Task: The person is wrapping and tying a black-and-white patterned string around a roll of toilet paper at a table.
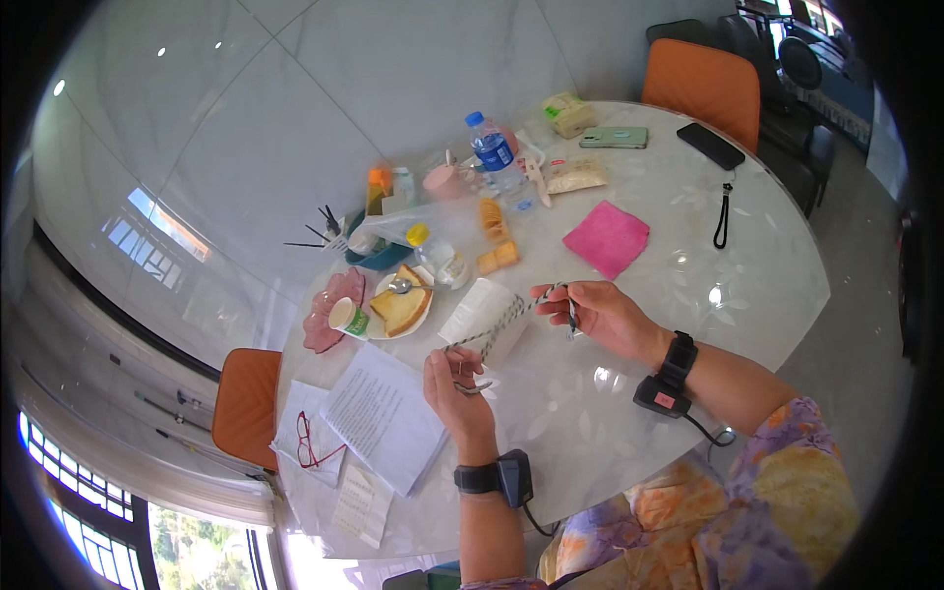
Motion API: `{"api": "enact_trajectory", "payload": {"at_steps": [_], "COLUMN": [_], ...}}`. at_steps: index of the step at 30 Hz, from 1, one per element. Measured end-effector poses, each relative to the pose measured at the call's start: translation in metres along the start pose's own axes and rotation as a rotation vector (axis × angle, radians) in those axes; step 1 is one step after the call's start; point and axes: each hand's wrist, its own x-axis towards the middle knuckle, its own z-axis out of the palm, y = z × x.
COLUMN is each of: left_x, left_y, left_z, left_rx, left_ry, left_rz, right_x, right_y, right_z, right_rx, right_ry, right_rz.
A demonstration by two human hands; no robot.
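Observation:
A black-and-white braided cord (506, 318) stretches between my two hands above the table, with a knotted or doubled stretch near its middle. My left hand (459, 391) grips one end, and a short tail sticks out past the fingers. At the other end, my right hand (590, 306) pinches the cord between thumb and fingers, its tail hanging below. Beneath the cord lies a white paper napkin or bag (483, 313). Each wrist wears a black strap with a small box and a cable.
Left are a plate of bread (402, 310), paper cup (348, 317), printed papers (383, 413) and red glasses (306, 442). Beyond stand a yellow-capped bottle (440, 258) and a blue-capped water bottle (494, 151). A pink cloth (608, 240), green phone (613, 138) and black phone (710, 146) lie right.

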Motion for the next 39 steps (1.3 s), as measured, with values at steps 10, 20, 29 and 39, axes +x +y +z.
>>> {"api": "enact_trajectory", "payload": {"at_steps": [10, 20, 29, 39], "left_x": [0.004, 0.002, 0.004, 0.004], "left_y": [-0.008, 0.007, 0.005, 0.010], "left_z": [-0.020, -0.006, -0.013, -0.008], "left_rx": [0.155, 0.150, 0.182, 0.238], "left_ry": [0.243, 0.323, 0.402, 0.422], "left_rz": [-0.165, 0.181, 0.217, 0.266], "right_x": [0.004, 0.010, 0.011, 0.007], "right_y": [0.005, 0.013, 0.011, 0.002], "right_z": [-0.005, -0.030, -0.027, -0.019], "right_rx": [-0.087, -0.095, -0.167, -0.212], "right_ry": [0.149, 0.332, 0.391, 0.371], "right_rz": [0.113, 0.017, -0.039, -0.121]}}
